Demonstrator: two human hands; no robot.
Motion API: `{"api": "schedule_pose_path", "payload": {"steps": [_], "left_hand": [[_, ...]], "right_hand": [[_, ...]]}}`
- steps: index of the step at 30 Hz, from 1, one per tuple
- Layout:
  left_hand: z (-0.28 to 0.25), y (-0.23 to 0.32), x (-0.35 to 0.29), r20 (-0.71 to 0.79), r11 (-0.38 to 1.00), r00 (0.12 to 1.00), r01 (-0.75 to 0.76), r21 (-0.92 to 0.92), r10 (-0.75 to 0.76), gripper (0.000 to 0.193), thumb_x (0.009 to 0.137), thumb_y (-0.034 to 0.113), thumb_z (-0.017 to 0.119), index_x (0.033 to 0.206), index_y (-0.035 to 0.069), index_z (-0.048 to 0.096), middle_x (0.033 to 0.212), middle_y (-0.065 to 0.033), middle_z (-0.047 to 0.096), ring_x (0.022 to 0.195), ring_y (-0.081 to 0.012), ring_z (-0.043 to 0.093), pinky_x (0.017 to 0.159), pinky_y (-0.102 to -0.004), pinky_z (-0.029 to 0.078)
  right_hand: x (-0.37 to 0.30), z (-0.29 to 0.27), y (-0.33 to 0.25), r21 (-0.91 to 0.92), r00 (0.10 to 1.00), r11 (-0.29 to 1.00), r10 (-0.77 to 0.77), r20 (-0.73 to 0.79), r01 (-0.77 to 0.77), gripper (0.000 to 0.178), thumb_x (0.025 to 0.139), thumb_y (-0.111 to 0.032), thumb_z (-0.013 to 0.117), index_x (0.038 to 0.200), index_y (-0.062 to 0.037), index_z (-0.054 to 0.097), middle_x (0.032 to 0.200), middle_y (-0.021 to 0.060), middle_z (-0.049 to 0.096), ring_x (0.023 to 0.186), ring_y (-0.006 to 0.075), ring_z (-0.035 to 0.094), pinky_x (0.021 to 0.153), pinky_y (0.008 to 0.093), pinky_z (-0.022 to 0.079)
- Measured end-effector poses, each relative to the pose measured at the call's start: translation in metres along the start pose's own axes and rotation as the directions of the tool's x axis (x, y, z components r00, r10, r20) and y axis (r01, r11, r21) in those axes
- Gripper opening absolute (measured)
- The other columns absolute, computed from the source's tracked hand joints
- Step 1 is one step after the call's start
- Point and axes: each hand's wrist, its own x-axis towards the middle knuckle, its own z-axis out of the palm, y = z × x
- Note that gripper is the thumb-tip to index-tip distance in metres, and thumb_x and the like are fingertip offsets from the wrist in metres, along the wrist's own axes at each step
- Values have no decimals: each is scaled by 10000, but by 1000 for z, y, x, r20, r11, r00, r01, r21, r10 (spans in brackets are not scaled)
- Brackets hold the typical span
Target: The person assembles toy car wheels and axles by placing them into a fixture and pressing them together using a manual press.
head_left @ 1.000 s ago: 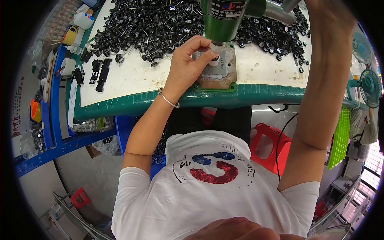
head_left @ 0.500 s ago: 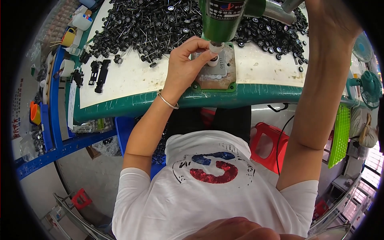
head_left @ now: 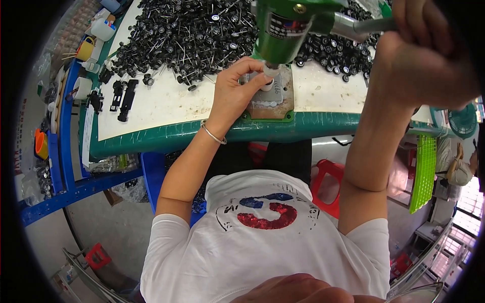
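Note:
A green hand press stands over the bench, its ram pointing down at a pale block with a short white holder on it. At the gap between ram and holder, the thumb and forefinger of my left hand are pinched together; whatever they hold is hidden. My right hand, raised at the upper right and slightly blurred, is closed round the end of the metal press lever. The press's base plate sits at the bench's near edge.
Behind my left hand lies a heap of small black wheels on axles. Loose black wheels lie right of the press. Black toy car chassis rest at the left. A blue rack borders the bench; a red stool stands below it.
My right hand has come down and nearer with the lever, and the press ram sits lower. My left hand stays pinched at the holder. The view has shifted slightly.

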Motion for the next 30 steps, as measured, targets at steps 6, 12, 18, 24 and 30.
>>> {"api": "schedule_pose_path", "payload": {"steps": [6, 12, 18, 24, 30], "left_hand": [[3, 0, -4, 21, 1000, 999, -25, -5, 25, 105, 813, 56, 680, 890, -10, 655, 861, -14, 609, 807, -74, 564, 734, -209, 446], [14, -19, -17, -68, 986, 997, 33, -162, -45, 102, 852, 38, 652, 945, 4, 631, 872, 16, 599, 765, -43, 536, 704, -188, 428], [26, -15, -17, -180, 996, 983, -39, -74, 25, 115, 834, 71, 666, 907, -9, 627, 878, -34, 587, 794, -120, 537, 730, -236, 430], [33, -17, -18, -244, 997, 968, -66, -27, 58, 141, 848, 93, 670, 927, -16, 629, 901, -41, 593, 780, -114, 540, 706, -236, 438], [23, -10, -12, -163, 999, 986, -36, -40, 29, 153, 862, 113, 674, 948, -8, 637, 892, -12, 613, 764, -75, 552, 707, -207, 444]], "right_hand": [[-9, -8, 4, 272, 973, 959, -139, 186, 85, 287, 918, -227, 457, 693, -52, 419, 485, -16, 235, 391, 65, 145, 348, 248, 121], [-7, -5, 9, 253, 980, 967, -86, 179, 39, 294, 920, -247, 469, 699, -57, 429, 481, -20, 242, 396, 66, 156, 355, 248, 128], [0, -8, 17, 294, 971, 954, -115, 207, 51, 274, 909, -231, 469, 704, -55, 425, 476, -20, 233, 391, 64, 135, 349, 258, 125], [3, -4, 19, 216, 982, 976, -16, 186, -25, 285, 893, -249, 447, 662, -96, 382, 500, -28, 227, 415, 72, 152, 390, 254, 139], [41, -6, 44, 128, 882, 899, 370, 292, -420, 231, 910, -251, 521, 746, -97, 469, 561, -29, 353, 431, 77, 297, 391, 223, 243]]}}
